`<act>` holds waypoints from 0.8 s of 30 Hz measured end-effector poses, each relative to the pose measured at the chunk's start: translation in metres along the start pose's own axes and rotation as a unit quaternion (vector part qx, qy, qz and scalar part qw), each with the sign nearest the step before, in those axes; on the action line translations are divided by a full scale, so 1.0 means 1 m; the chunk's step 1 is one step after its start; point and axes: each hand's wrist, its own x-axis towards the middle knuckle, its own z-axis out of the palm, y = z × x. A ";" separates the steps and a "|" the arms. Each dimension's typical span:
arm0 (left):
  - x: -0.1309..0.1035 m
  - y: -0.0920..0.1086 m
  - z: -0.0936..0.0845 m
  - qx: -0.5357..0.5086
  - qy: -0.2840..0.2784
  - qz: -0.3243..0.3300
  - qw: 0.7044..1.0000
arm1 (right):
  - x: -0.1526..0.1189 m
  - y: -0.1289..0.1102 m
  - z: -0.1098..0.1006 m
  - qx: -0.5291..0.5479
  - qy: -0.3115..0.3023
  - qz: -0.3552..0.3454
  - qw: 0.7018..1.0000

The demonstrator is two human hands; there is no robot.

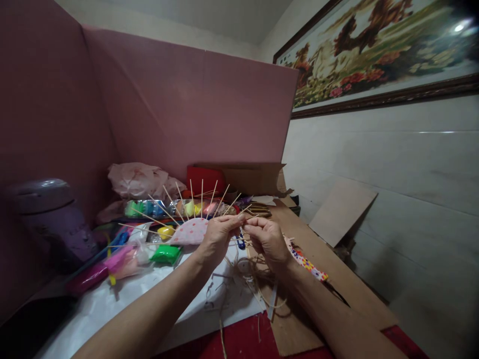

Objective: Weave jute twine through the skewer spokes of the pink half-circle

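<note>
My left hand (pixel 218 236) and my right hand (pixel 266 242) meet in front of me, fingertips pinched together and almost touching. Whatever they pinch is too small and too covered to make out. Against my left hand lies a half-round piece in pink polka-dot cloth (pixel 191 231). Thin wooden sticks (pixel 202 198) fan out from its curved edge, and some tips show just beyond my fingers. The piece's right end is hidden behind my left hand. Below the hands, loose loops of twine (pixel 254 271) lie over white paper (pixel 209 304) and cardboard.
Bags of coloured clay (pixel 142 208) line the back, with a green packet (pixel 166 254) and pink packet (pixel 121 262) nearer. A purple flask (pixel 56 224) stands left. Right of my hands lie a flower-patterned strip (pixel 309 264) and cardboard (pixel 333 284). Pink panels (pixel 194 99) enclose the back.
</note>
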 end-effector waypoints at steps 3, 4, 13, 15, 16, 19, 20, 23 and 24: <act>0.001 0.000 0.001 -0.026 0.023 -0.011 0.999 | -0.002 0.002 0.004 -0.011 0.010 -0.018 1.000; 0.001 0.000 0.001 -0.032 0.032 -0.013 0.999 | -0.003 0.002 0.005 -0.015 0.011 -0.023 1.000; -0.002 -0.001 0.003 -0.019 0.051 -0.001 0.999 | -0.006 0.003 0.007 -0.053 0.021 -0.047 0.997; -0.003 0.000 0.004 -0.018 0.047 -0.001 0.999 | -0.006 0.003 0.007 -0.052 0.017 -0.049 0.997; -0.003 0.000 0.004 -0.018 0.047 -0.001 0.999 | -0.006 0.003 0.007 -0.053 0.015 -0.050 0.997; -0.003 0.000 0.004 -0.016 0.051 -0.001 0.999 | -0.006 0.002 0.007 -0.058 0.016 -0.052 0.997; -0.003 0.000 0.003 -0.017 0.052 0.000 0.999 | -0.006 0.002 0.007 -0.061 0.016 -0.053 0.997; -0.003 0.001 0.003 -0.025 0.051 0.004 0.998 | -0.007 0.001 0.008 -0.063 0.010 -0.053 0.997; -0.003 0.001 0.003 -0.027 0.049 0.005 0.998 | -0.007 0.001 0.008 -0.063 0.008 -0.053 0.997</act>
